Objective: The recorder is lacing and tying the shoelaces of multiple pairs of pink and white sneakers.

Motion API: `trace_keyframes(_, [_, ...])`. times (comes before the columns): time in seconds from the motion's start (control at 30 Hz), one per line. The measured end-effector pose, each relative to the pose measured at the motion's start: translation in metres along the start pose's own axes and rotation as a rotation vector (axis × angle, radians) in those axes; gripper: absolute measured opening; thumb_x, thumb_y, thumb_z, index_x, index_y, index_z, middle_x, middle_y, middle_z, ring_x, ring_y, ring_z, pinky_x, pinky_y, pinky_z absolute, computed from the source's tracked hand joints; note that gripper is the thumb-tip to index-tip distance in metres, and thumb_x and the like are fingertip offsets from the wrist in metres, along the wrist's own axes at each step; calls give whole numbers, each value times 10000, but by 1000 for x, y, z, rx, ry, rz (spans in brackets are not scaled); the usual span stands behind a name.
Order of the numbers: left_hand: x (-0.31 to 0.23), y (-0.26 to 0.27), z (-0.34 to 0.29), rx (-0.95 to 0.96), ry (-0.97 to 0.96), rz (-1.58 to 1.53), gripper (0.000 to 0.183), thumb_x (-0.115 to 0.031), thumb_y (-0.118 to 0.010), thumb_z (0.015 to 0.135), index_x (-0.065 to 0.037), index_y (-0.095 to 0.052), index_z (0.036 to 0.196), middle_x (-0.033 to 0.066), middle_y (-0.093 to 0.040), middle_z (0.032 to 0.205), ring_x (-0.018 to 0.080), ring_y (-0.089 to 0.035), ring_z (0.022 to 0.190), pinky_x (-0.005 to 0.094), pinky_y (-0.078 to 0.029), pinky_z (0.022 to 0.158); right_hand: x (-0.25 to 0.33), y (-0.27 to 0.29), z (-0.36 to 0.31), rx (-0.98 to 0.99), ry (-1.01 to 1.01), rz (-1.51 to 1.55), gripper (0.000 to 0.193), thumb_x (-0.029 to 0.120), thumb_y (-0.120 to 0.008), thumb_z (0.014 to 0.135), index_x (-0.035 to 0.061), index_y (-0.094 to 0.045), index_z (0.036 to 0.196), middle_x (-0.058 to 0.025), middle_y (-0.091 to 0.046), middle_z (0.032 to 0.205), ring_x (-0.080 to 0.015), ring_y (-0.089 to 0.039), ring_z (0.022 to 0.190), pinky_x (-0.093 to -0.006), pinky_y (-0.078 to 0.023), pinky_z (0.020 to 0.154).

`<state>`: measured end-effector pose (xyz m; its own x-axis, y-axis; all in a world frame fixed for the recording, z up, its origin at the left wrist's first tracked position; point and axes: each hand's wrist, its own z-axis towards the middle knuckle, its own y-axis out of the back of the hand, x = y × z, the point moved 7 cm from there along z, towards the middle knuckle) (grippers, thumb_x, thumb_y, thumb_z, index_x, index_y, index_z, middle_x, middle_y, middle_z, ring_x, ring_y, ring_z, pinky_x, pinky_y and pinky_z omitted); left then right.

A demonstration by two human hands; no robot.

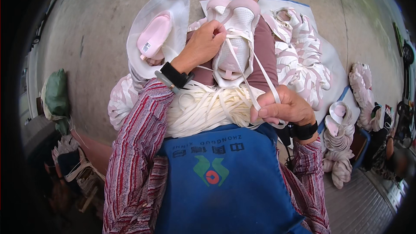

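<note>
A white mesh shoe upper with pink trim (236,54) lies across my lap, its padded collar toward me. Flat cream shoelaces (265,74) run from its upper part down to my right hand (284,106), which is closed around them and holds them stretched. My left hand (206,41) is closed at the upper's left edge, fingertips close to the lace crossing; what they pinch is hidden. Between the upper and my blue apron (216,160) a thick bundle of cream laces (203,110) lies on my lap.
On my left stands a whitish bag (135,30) with a pink sole-shaped piece (155,37) in it. Piled white-and-pink uppers (299,60) rest on a pale sheet (336,67) to my right. Farther right are more stacked uppers (338,145) and another person (388,160).
</note>
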<state>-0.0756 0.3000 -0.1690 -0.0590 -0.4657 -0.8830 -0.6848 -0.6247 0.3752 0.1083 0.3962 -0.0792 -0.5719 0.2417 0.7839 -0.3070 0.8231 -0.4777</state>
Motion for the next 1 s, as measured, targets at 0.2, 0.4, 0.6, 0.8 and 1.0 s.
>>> trace_keyframes(0.2, [13, 5, -1, -38, 53, 87, 241, -210, -501, 905, 19, -577, 919, 151, -630, 773, 202, -632, 653, 342, -499, 568, 9, 6, -12, 31, 129, 148, 199, 134, -582, 924, -34, -682, 961, 12, -517, 585, -40, -419, 484, -203, -310, 450])
trace_keyframes(0.4, [-10, -17, -40, 341, 354, -345, 316, -307, -559, 943, 9, -552, 927, 68, -610, 779, 128, -600, 585, 232, -495, 474, 1, -20, 19, 56, -188, -380, 193, 130, -521, 945, 13, -673, 959, -14, -515, 582, -98, -483, 505, -253, -373, 461])
trace_keyframes(0.6, [-4, -45, -43, 244, 571, -877, 277, -272, -583, 942, 3, -555, 966, 35, -584, 754, 103, -595, 588, 220, -503, 484, -7, -51, 62, -23, 200, -902, 210, 226, -508, 955, 48, -611, 915, -71, -569, 654, -176, -543, 533, -333, -434, 501])
trace_keyframes(0.8, [-4, -34, -44, 190, 389, -735, 183, -191, -582, 933, -23, -545, 994, -22, -505, 685, 26, -449, 465, 182, -360, 363, 22, 31, 26, -608, 153, -903, 329, 268, -650, 846, -24, -636, 997, -183, -608, 742, -303, -596, 648, -379, -475, 640])
trace_keyframes(1.0, [-24, -13, -42, -266, -220, -108, 395, -110, -599, 856, 33, -493, 1209, 117, -623, 800, 227, -613, 593, 341, -512, 568, 36, 69, 58, -977, 416, -1154, 193, 160, -631, 836, -7, -603, 927, -163, -582, 855, -327, -601, 742, -403, -484, 660])
